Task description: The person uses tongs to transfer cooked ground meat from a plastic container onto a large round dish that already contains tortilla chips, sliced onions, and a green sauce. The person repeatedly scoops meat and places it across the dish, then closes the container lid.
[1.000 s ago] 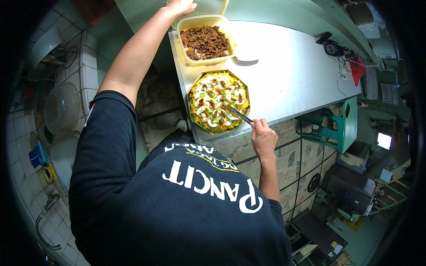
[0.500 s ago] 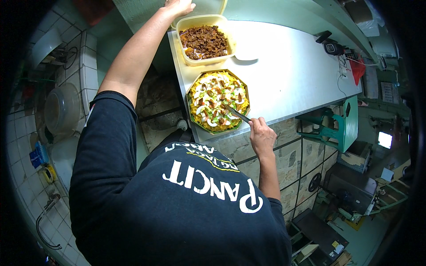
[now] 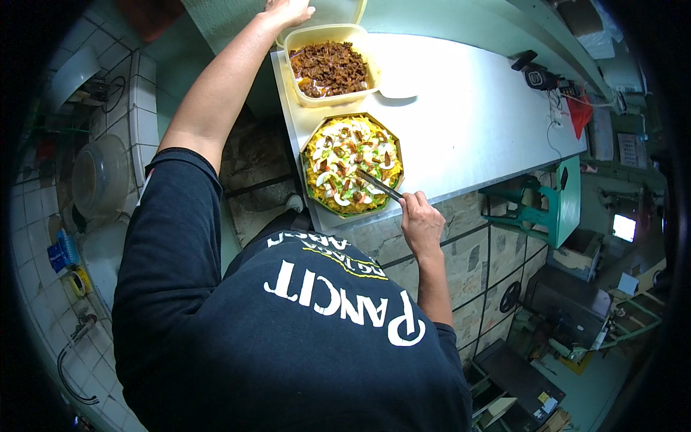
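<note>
My right hand (image 3: 423,225) is closed round the end of slim, dark tongs (image 3: 381,185). Their tips touch the topping of a noodle dish (image 3: 350,155) with egg slices, brown bits and chopped greens, in an octagonal tray (image 3: 306,176). Beyond it stands a yellowish plastic tub (image 3: 317,99) of dark brown chopped meat (image 3: 330,68) in sauce. My left hand (image 3: 290,10) reaches past the tub to the upper edge, fingers curled beside a yellowish translucent panel (image 3: 335,12), perhaps a lid. What it grips is cut off.
The tray and tub sit at the left end of a white table (image 3: 461,108). A white lid or plate (image 3: 399,92) lies beside the tub. Dark devices with cables (image 3: 541,78) are at the far right. A green plastic stool (image 3: 558,205) stands right; a tiled counter (image 3: 144,108) is left.
My right hand and the tongs have shifted slightly left and stay at the topping. The left hand holds nearly the same place.
</note>
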Action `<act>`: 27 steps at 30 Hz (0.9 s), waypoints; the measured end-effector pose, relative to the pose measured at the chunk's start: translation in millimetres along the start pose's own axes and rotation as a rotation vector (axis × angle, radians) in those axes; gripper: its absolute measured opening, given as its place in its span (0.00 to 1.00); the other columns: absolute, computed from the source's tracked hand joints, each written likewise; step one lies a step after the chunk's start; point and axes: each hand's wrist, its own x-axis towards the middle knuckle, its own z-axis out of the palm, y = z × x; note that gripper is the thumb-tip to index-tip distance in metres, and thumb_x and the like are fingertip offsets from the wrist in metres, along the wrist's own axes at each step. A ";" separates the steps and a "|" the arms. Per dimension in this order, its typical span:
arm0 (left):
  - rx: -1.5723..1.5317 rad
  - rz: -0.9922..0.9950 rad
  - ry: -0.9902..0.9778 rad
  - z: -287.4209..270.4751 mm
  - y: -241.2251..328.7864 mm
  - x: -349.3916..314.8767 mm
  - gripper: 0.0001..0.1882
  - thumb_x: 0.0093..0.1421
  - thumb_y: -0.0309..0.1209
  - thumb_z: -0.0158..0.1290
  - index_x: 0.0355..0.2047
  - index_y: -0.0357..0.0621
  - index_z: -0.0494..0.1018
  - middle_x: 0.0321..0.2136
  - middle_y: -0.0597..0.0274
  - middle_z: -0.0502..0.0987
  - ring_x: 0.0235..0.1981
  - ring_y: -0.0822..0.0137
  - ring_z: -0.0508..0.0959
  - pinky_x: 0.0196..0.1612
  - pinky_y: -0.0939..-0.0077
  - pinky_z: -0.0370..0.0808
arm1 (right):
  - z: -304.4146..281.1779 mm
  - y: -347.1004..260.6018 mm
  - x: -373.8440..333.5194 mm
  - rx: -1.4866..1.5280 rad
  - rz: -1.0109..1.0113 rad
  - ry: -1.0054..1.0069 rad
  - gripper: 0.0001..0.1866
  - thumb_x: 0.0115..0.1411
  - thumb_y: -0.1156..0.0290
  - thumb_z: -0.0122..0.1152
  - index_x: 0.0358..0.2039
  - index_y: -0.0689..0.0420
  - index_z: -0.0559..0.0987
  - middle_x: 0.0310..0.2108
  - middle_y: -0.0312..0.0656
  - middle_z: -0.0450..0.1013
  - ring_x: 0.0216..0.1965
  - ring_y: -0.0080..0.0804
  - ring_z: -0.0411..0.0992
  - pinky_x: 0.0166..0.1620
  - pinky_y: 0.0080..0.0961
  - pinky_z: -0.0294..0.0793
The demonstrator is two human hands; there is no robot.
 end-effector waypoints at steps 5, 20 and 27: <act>0.018 -0.088 0.020 2.8 -7.2 2.2 0.22 0.59 0.43 0.52 0.48 0.40 0.72 0.42 0.44 0.77 0.43 0.51 0.79 0.47 0.58 0.76 | -29.0 0.9 11.2 0.097 0.058 0.074 0.08 0.64 0.64 0.53 0.35 0.52 0.78 0.30 0.40 0.72 0.26 0.43 0.75 0.30 0.37 0.74; 0.447 -0.134 -0.243 10.1 -1.5 6.8 0.27 0.59 0.28 0.46 0.60 0.43 0.61 0.58 0.56 0.62 0.61 0.60 0.64 0.62 0.40 0.55 | 31.2 -26.5 264.7 -0.005 0.108 0.106 0.16 0.66 0.59 0.45 0.38 0.55 0.78 0.41 0.51 0.76 0.40 0.52 0.76 0.43 0.49 0.74; 0.386 -0.167 -0.234 9.0 2.9 5.1 0.28 0.58 0.27 0.47 0.60 0.41 0.60 0.59 0.57 0.61 0.61 0.60 0.63 0.62 0.36 0.53 | 52.4 -37.8 322.8 0.012 0.206 -0.031 0.18 0.64 0.58 0.47 0.39 0.56 0.81 0.38 0.55 0.77 0.42 0.54 0.76 0.47 0.47 0.74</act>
